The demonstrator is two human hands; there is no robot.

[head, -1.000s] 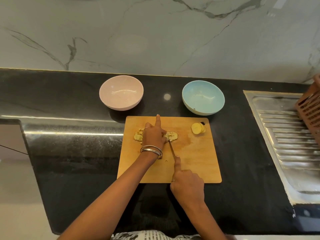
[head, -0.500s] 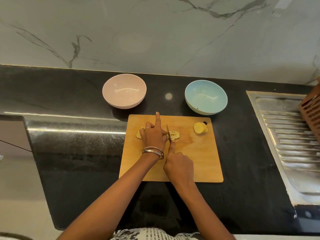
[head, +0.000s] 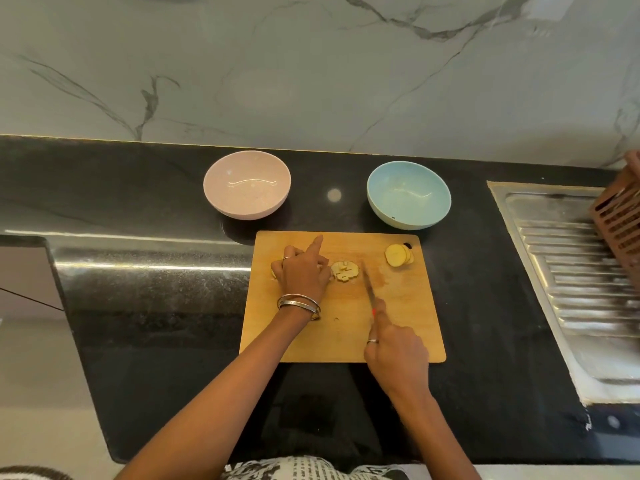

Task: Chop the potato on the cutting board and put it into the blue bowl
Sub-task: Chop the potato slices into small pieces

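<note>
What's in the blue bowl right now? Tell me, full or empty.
Empty. The blue bowl shows only its bare inside; the chopped potato and the slices lie on the cutting board.

No legible text; garment [head: 311, 468] print perhaps lettering, unreadable.

The left hand [head: 304, 273] covers most of the potato [head: 344, 271] beneath it. The knife [head: 368, 287] handle is buried in the right hand [head: 394, 351]. A brown slotted basket [head: 620, 218], perhaps plastic, is blurred and cut off at the right edge.
</note>
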